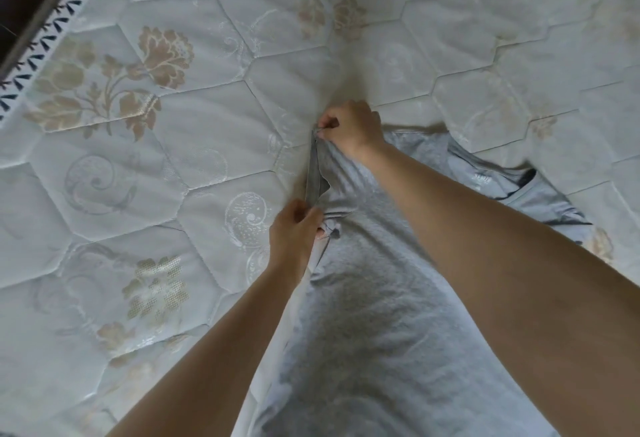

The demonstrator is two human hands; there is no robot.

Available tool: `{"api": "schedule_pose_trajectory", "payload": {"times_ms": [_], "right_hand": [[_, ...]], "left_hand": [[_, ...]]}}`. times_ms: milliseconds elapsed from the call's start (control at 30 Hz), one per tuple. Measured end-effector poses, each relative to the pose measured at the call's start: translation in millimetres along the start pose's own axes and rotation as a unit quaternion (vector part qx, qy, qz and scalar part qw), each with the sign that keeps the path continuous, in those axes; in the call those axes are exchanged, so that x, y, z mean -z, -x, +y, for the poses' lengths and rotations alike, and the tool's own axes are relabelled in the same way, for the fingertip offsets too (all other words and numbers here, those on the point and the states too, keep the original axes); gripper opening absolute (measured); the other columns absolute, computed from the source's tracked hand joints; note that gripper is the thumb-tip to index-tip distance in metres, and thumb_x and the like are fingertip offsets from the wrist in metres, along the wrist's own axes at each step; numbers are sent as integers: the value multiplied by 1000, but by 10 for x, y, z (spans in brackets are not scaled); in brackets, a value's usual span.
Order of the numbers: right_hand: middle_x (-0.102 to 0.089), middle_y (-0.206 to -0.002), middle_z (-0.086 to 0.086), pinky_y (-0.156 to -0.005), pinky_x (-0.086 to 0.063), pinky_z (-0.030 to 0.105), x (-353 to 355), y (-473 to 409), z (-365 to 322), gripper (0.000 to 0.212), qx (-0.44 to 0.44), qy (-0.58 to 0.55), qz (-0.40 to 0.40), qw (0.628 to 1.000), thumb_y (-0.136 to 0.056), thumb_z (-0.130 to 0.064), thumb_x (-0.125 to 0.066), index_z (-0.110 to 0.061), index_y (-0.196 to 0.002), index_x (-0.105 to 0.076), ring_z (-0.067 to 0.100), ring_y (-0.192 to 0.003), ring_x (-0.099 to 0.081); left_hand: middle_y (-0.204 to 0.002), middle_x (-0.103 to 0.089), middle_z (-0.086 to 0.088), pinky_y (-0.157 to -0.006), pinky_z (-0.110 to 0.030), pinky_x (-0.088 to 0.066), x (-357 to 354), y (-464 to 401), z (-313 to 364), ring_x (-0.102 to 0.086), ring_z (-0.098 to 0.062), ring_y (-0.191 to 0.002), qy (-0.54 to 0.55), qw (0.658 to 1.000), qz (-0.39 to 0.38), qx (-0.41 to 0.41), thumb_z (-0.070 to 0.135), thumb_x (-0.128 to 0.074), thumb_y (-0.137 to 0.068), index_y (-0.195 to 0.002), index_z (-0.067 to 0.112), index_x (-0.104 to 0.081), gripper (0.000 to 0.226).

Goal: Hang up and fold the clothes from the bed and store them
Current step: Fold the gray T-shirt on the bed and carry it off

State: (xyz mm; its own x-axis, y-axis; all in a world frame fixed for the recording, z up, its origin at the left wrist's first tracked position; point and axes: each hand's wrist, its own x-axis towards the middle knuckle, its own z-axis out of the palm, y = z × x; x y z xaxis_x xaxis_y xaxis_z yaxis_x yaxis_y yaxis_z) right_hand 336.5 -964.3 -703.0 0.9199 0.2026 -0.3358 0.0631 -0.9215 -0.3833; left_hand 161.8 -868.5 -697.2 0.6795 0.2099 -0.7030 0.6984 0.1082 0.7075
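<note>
A grey T-shirt (363, 298) lies on the quilted mattress (173, 159), running from the bottom of the view up to the middle. Its neck opening with a dark inner label shows at the right. My right hand (349, 126) pinches the far corner of the shirt's left edge, at a sleeve. My left hand (296, 228) grips the same edge nearer to me, fingers curled round bunched fabric. The strip of cloth between the two hands is pulled taut. My right forearm crosses over the shirt and hides part of it.
The mattress has a pale hexagon quilting with beige flower prints. Its edge with a dark patterned trim (38, 41) runs diagonally at the upper left, with a dark gap beyond it.
</note>
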Motion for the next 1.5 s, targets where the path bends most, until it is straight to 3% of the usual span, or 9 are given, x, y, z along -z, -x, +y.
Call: {"api": "schedule_pose_trajectory", "payload": {"times_ms": [133,233,400,567,733,867,1100,1333,1500], "right_hand": [[-63,-96,-3,-91,-41,33,111,20,18,11,11,7,34,999,-89,-25,-68,-21,-97,-75,24,-110,-53],[-52,-70,-15,-70,-41,27,258,74,93,10,-15,-68,37,997,-88,-20,-66,-19,-95,-74,14,-83,-55],[-52,-61,-7,-54,-38,21,489,248,289,10,-61,-254,-10,965,-95,-14,-59,-21,-88,-60,5,-53,-47],[-70,-77,16,-62,-57,27,614,346,382,15,-121,-398,-85,906,-104,-19,-43,-16,-91,-51,21,-65,-71],[-65,-69,6,-64,-60,29,580,318,492,34,-131,-411,-53,900,-81,-29,-81,-14,-74,-51,19,-62,-69],[-53,-63,-5,-49,-47,12,625,332,695,33,-146,-366,-69,916,-76,-8,-82,-16,-72,-51,-1,-53,-56],[-63,-109,10,-72,-52,21,611,442,1174,35,-196,-231,-166,938,-82,-13,-78,-1,-112,-65,20,-102,-60],[-64,-102,5,-65,-46,19,581,456,1145,35,-184,-205,-208,939,-84,-22,-77,-3,-112,-66,14,-91,-58],[-39,-62,2,-62,-26,30,501,397,1062,45,-103,-190,-116,969,-77,-41,-80,-19,-59,-45,15,-60,-41]], "left_hand": [[-83,-65,-8,-87,-52,-55,-66,29,64,-64,-25,-78,62,998,18,-16,5,-54,-84,-88,22,-53,18],[-91,-70,-4,-76,-33,-59,-139,85,158,-64,-18,-78,75,996,24,-52,11,-64,-88,-111,24,-49,31],[-105,-60,9,-80,-31,-54,-360,138,175,-62,-14,-94,-87,994,16,-61,34,-86,-69,-128,26,-38,77],[-104,-67,-1,-79,-38,-54,-539,26,68,-63,-24,-97,-154,983,82,-60,26,-80,-73,-115,14,-56,50],[-66,-55,9,-55,-32,-44,-585,-19,-29,-49,-11,-61,-146,976,85,-134,10,-64,-79,-73,26,-55,19],[-69,-51,5,-45,-22,-20,-567,35,-116,-45,-14,-67,-296,884,99,-350,-9,-58,-67,-62,22,-49,33],[-79,-58,-1,-71,-33,-46,-464,-140,-316,-50,-22,-84,-441,698,1,-565,-7,-77,-57,-71,12,-59,30],[-85,-62,-1,-83,-35,-47,-449,-198,-357,-55,-22,-84,-484,625,-53,-610,15,-62,-84,-85,12,-64,3],[-93,-65,-4,-83,-35,-45,-504,-141,-344,-59,-24,-84,-509,627,-29,-589,20,-59,-82,-102,9,-67,24]]}}
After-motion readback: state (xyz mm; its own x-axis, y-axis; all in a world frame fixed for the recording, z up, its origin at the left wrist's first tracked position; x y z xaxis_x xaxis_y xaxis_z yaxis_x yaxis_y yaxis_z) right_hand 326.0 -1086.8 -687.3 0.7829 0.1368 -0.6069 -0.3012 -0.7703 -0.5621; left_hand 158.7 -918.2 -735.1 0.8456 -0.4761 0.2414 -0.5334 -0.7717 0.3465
